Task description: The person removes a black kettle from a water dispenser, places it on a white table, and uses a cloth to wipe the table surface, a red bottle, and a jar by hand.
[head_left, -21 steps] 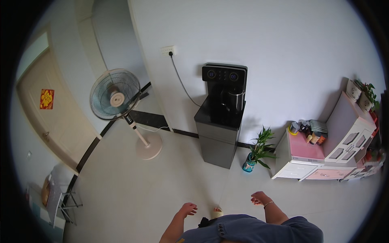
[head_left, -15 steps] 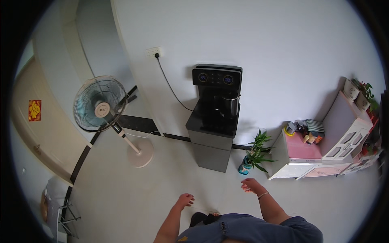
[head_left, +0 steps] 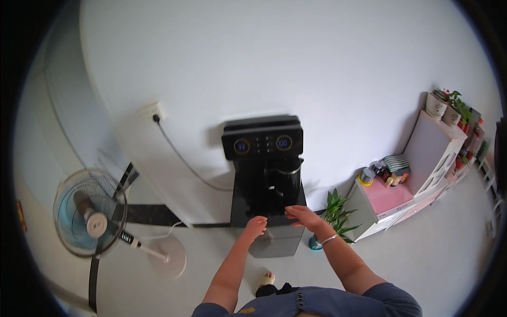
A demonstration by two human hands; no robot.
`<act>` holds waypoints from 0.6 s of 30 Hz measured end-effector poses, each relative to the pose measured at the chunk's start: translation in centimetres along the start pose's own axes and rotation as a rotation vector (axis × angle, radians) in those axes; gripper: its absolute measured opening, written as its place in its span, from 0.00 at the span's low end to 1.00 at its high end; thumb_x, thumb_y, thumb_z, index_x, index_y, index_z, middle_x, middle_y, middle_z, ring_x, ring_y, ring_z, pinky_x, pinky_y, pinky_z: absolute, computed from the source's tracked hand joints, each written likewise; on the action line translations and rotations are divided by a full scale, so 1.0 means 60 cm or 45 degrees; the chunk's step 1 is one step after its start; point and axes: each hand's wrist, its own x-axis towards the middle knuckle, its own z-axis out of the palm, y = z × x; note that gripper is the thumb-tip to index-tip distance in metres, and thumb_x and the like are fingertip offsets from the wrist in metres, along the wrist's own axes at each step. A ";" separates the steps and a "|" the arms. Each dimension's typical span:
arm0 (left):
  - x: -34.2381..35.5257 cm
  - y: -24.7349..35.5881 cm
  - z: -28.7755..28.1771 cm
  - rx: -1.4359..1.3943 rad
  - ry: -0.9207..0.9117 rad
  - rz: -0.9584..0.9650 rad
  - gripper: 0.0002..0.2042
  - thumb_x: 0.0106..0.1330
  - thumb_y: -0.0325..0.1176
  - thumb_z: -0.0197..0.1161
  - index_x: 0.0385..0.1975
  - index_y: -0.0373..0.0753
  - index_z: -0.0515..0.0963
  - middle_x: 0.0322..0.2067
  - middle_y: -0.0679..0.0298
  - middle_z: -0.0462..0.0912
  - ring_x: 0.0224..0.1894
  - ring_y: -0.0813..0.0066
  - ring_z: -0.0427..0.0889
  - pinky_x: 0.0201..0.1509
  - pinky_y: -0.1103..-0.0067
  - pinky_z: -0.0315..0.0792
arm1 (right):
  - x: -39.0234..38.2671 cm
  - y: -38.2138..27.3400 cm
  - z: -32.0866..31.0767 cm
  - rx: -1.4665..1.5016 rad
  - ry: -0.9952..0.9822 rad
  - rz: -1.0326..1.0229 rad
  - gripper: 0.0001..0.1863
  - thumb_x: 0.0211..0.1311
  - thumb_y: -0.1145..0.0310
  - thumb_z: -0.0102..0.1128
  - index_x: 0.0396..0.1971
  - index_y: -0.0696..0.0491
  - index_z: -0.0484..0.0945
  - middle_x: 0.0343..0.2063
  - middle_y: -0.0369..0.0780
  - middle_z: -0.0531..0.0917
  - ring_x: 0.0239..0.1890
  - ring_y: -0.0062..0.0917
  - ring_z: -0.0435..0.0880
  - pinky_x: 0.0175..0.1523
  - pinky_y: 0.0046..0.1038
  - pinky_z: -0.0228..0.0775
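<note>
A black tea bar machine (head_left: 266,198) stands against the wall in front of me, its upper panel (head_left: 263,142) lit with two round blue displays. A dark kettle (head_left: 288,178) sits on the right of its shelf. My left hand (head_left: 257,227) is held in front of the machine's grey lower cabinet (head_left: 280,240), empty, with its fingers loosely bent. Just to the right, my right hand (head_left: 302,215) is before the shelf's front edge, fingers apart and holding nothing; a bracelet (head_left: 329,239) circles its wrist. Whether either hand touches the machine cannot be made out.
To the left stands a floor fan (head_left: 96,224) with a round base. A black cord runs from the machine to a wall socket (head_left: 151,112). At the right are a potted plant (head_left: 335,214) and a pink-topped cabinet (head_left: 388,198) holding jars, with flowerpots (head_left: 436,104) above.
I have come nearer to the machine. Both hands have risen and reached forward from over the floor to its front. The fan sits farther left and lower in view.
</note>
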 end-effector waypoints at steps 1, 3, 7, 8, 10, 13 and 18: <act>0.032 0.021 -0.004 0.040 0.031 0.012 0.16 0.60 0.35 0.54 0.47 0.38 0.67 0.41 0.62 0.74 0.34 0.75 0.76 0.34 0.79 0.73 | 0.034 -0.011 0.007 0.034 0.036 -0.008 0.26 0.59 0.54 0.50 0.53 0.54 0.65 0.46 0.37 0.71 0.49 0.23 0.69 0.44 0.27 0.69; 0.098 0.034 -0.031 0.158 0.089 0.051 0.28 0.56 0.35 0.58 0.56 0.40 0.57 0.48 0.55 0.68 0.38 0.68 0.75 0.36 0.74 0.73 | 0.088 -0.044 0.039 0.101 0.058 -0.006 0.30 0.58 0.54 0.50 0.57 0.55 0.58 0.53 0.39 0.66 0.55 0.27 0.64 0.46 0.29 0.69; 0.210 0.055 -0.046 0.357 0.185 0.350 0.30 0.55 0.33 0.59 0.58 0.40 0.54 0.49 0.51 0.67 0.42 0.64 0.74 0.33 0.72 0.75 | 0.183 -0.079 0.079 0.120 0.379 0.002 0.33 0.57 0.56 0.52 0.59 0.55 0.54 0.53 0.40 0.65 0.54 0.27 0.65 0.45 0.28 0.70; 0.223 0.063 -0.045 0.305 0.137 0.367 0.30 0.54 0.32 0.59 0.57 0.40 0.55 0.47 0.52 0.67 0.40 0.64 0.75 0.31 0.74 0.76 | 0.202 -0.081 0.086 0.123 0.407 0.005 0.33 0.57 0.56 0.52 0.59 0.55 0.54 0.53 0.40 0.65 0.54 0.27 0.65 0.45 0.28 0.70; 0.230 0.092 -0.045 0.248 0.055 0.374 0.30 0.54 0.31 0.59 0.56 0.39 0.55 0.46 0.52 0.68 0.39 0.64 0.76 0.29 0.75 0.76 | 0.236 -0.067 0.094 0.268 0.484 -0.008 0.33 0.57 0.57 0.53 0.59 0.55 0.53 0.53 0.39 0.66 0.52 0.26 0.67 0.46 0.28 0.69; 0.252 0.112 -0.072 0.037 -0.073 0.224 0.27 0.53 0.29 0.59 0.53 0.38 0.57 0.41 0.55 0.71 0.35 0.65 0.77 0.25 0.77 0.77 | 0.275 -0.064 0.111 0.411 0.602 -0.106 0.24 0.56 0.59 0.54 0.50 0.55 0.63 0.38 0.36 0.71 0.38 0.21 0.70 0.40 0.23 0.68; 0.280 0.143 -0.097 -0.090 -0.514 -0.057 0.25 0.52 0.28 0.59 0.51 0.38 0.61 0.35 0.59 0.73 0.33 0.67 0.77 0.33 0.69 0.77 | 0.301 -0.062 0.110 0.643 0.615 -0.107 0.19 0.56 0.59 0.55 0.45 0.53 0.68 0.40 0.35 0.71 0.41 0.22 0.70 0.44 0.27 0.68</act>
